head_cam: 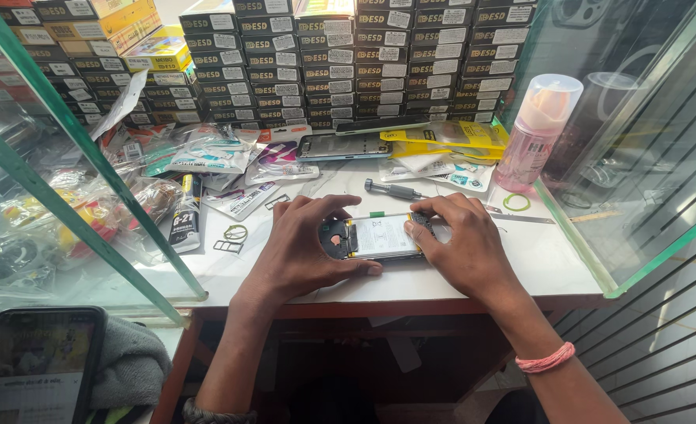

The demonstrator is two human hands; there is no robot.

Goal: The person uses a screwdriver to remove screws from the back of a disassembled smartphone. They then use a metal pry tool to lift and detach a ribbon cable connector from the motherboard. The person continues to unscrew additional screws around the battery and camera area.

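Nearest to me, low at the left corner, a dark phone [38, 365] lies on a grey cloth [132, 365], its screen lit. Beyond it stands the white bench [536, 259], boxed in by green-edged glass panes [89, 188] on both sides. Along the back rises a wall of stacked black boxes [340, 63].

Both hands work at the middle of the bench on an opened phone [379, 235], back cover off, pale battery showing, lying flat. The left hand [305, 243] is clamped on its left end, thumb under the near edge and fingers curled over the camera end. The right hand [462, 243] holds the right end, fingertips pressed on the top corner; a pink band [546, 361] sits on that wrist.

Just behind the grip lies a grey-handled screwdriver [395, 189]. Farther right of the grip stands a pink spray bottle [536, 133], with a green rubber ring [516, 202] near its base. Left of the grip lies a black glue tube [186, 213], and between it and the left hand, small metal card trays [232, 239]. Behind, plastic packets [214, 153] and a second opened phone [344, 147] are scattered.
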